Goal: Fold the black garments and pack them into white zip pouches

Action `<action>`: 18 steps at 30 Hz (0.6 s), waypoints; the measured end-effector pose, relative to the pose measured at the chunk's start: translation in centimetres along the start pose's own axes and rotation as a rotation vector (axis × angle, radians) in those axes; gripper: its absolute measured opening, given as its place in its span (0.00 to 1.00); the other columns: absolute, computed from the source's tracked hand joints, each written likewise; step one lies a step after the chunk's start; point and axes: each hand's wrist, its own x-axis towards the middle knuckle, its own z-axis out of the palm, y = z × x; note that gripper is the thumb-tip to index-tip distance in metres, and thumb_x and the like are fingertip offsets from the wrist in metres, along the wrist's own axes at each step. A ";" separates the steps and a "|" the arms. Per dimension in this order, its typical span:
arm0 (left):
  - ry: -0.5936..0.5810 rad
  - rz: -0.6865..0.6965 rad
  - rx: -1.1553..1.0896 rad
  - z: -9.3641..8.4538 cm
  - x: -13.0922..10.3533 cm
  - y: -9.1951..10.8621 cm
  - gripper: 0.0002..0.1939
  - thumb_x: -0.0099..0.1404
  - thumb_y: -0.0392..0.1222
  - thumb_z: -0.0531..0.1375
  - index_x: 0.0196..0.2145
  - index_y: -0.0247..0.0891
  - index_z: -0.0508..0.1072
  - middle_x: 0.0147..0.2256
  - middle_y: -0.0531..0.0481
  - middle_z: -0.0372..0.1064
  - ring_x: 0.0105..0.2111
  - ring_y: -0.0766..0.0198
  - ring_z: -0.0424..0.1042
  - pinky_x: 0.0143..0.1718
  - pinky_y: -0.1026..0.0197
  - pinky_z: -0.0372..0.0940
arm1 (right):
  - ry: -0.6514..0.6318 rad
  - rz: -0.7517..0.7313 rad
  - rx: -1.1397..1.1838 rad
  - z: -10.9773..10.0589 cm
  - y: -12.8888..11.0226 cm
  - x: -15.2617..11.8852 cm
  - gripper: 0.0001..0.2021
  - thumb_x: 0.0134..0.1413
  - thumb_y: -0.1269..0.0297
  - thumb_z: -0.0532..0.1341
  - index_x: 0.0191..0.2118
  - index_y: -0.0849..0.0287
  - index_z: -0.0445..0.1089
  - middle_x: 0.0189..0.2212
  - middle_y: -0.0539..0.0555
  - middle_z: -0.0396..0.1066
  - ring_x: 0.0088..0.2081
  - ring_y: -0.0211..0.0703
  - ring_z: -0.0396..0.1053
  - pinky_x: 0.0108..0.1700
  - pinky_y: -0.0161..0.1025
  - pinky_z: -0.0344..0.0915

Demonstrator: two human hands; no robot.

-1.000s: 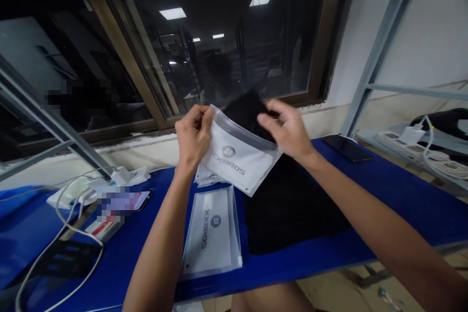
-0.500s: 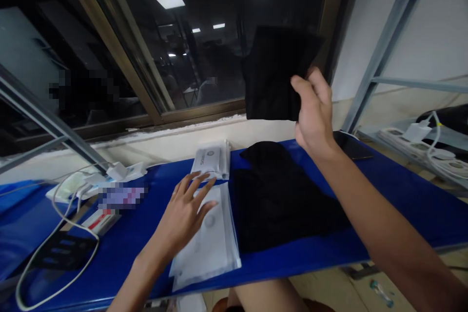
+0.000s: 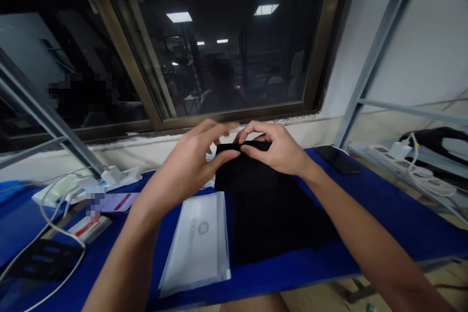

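Held a black cloth (image 3: pixel 237 175) up by its top edge, over the blue table (image 3: pixel 383 200). Pinched that edge in the right hand (image 3: pixel 277 150), thumb against fingers. Touched it with the left hand (image 3: pixel 195 158) too, but could not tell, through blur, whether firmly gripping. Saw black fabric (image 3: pixel 281 229) flat below, a white pouch (image 3: pixel 199 246) left of it, a dark phone (image 3: pixel 339 159) farther right.

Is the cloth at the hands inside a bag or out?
Out: the cloth shows bare black, no plastic over it, its top edge pinched by the right hand.
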 end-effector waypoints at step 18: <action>0.864 -0.066 -0.243 -1.4 1.6 -3.2 0.06 0.64 0.37 0.65 0.38 0.41 0.83 0.29 0.55 0.74 0.27 0.69 0.68 0.27 0.64 0.60 | -0.158 0.249 -0.065 -7.4 -0.2 -1.6 0.13 0.56 0.51 0.69 0.40 0.53 0.80 0.21 0.48 0.74 0.23 0.42 0.71 0.29 0.42 0.70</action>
